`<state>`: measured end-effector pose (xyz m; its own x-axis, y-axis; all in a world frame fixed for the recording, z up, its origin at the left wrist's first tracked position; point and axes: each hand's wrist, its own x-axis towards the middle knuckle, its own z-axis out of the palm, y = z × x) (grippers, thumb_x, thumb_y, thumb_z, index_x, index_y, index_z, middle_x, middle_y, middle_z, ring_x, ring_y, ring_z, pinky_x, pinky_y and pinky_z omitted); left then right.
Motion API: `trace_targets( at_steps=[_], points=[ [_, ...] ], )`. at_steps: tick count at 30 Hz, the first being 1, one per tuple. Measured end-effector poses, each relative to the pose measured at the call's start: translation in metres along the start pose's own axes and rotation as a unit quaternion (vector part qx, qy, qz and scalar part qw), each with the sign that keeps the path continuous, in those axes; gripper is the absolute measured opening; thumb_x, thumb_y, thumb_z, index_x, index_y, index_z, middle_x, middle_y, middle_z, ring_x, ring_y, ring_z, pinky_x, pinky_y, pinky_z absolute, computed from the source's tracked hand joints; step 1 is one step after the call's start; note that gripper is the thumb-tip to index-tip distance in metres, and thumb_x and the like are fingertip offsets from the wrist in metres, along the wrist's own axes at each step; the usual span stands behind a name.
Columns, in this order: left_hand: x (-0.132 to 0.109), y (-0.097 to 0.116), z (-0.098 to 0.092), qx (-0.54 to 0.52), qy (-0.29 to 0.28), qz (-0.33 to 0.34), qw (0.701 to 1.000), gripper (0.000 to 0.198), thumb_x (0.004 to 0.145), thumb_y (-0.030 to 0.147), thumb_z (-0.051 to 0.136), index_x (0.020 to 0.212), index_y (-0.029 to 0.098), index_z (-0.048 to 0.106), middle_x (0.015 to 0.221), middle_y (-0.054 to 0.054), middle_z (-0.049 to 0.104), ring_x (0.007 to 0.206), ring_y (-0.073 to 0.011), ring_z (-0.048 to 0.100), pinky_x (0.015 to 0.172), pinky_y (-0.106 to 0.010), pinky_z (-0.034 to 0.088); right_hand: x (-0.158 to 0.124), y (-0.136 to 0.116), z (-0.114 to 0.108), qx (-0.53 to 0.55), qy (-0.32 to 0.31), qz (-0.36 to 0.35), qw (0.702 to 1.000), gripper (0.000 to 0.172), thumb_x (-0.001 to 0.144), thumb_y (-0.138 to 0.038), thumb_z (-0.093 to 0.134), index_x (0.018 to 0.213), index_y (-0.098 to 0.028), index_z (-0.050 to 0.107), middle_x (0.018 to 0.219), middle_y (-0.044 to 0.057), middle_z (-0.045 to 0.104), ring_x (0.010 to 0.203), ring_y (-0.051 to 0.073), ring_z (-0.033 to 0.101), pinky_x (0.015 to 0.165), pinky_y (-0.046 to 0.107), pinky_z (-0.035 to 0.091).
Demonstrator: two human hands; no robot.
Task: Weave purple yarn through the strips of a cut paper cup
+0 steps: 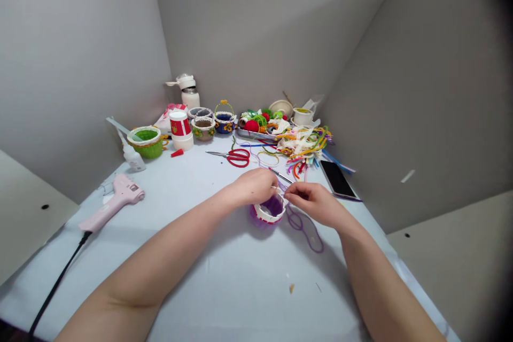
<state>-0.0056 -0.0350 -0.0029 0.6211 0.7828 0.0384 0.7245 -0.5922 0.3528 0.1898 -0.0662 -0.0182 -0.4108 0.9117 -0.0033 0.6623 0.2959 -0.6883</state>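
Note:
A small purple basket [267, 218] with a white rim and a pink-red band stands upright on the table in front of me. My left hand [258, 186] is closed on its far left rim, the fingertips partly hidden. At the right side of the rim, my right hand [310, 200] is closed in a pinch, apparently on the purple yarn [295, 220]. That yarn lies in loose loops on the table below the right hand. Just beyond the hands is a pen [281, 175].
Red-handled scissors [237, 157] lie beyond my left hand. A pink glue gun [114, 204] with a black cord is at left, near a green basket [148, 143]. Small baskets, a tray of yarn [256, 132] and colourful strands [306, 144] line the back. A phone [339, 177] lies right.

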Motion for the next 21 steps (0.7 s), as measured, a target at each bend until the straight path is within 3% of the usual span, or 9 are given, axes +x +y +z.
trace_targets(
  at_steps=[5, 11, 16, 21],
  points=[
    [0.003, -0.001, 0.003, 0.013, -0.006, -0.012, 1.0, 0.023, 0.078, 0.028, 0.048, 0.078, 0.018, 0.069, 0.078, -0.007, 0.069, 0.07, -0.0174, 0.06, 0.062, -0.025, 0.042, 0.012, -0.018, -0.007, -0.059, -0.011, 0.013, 0.998, 0.027, 0.082, -0.037, 0.051, 0.071, -0.015, 0.062, 0.056, -0.003, 0.048, 0.053, 0.009, 0.039, 0.047, 0.021, 0.028],
    [0.004, -0.001, 0.003, 0.005, -0.019, -0.025, 0.999, 0.022, 0.077, 0.024, 0.049, 0.083, 0.018, 0.069, 0.084, -0.008, 0.07, 0.074, -0.0189, 0.062, 0.063, -0.026, 0.043, 0.022, -0.042, -0.002, -0.21, 0.013, -0.009, 0.978, 0.021, 0.081, -0.03, 0.053, 0.07, -0.017, 0.064, 0.06, 0.001, 0.061, 0.054, 0.011, 0.049, 0.05, 0.022, 0.029],
    [0.002, 0.004, -0.003, 0.007, -0.026, -0.03, 0.999, 0.021, 0.075, 0.021, 0.049, 0.081, 0.016, 0.068, 0.084, -0.009, 0.071, 0.072, -0.019, 0.062, 0.059, -0.026, 0.041, 0.017, -0.053, -0.005, -0.306, -0.026, -0.118, 0.944, 0.016, 0.084, -0.019, 0.052, 0.079, -0.018, 0.067, 0.075, 0.004, 0.067, 0.066, 0.014, 0.056, 0.059, 0.023, 0.035],
    [0.004, 0.0, 0.0, -0.001, -0.014, -0.014, 1.0, 0.026, 0.079, 0.031, 0.048, 0.078, 0.017, 0.069, 0.08, -0.008, 0.071, 0.069, -0.0176, 0.06, 0.058, -0.025, 0.04, 0.005, -0.05, -0.014, -0.325, -0.059, -0.194, 0.924, 0.02, 0.088, -0.016, 0.05, 0.088, -0.02, 0.069, 0.083, 0.006, 0.065, 0.075, 0.016, 0.058, 0.065, 0.024, 0.039]
  ],
)
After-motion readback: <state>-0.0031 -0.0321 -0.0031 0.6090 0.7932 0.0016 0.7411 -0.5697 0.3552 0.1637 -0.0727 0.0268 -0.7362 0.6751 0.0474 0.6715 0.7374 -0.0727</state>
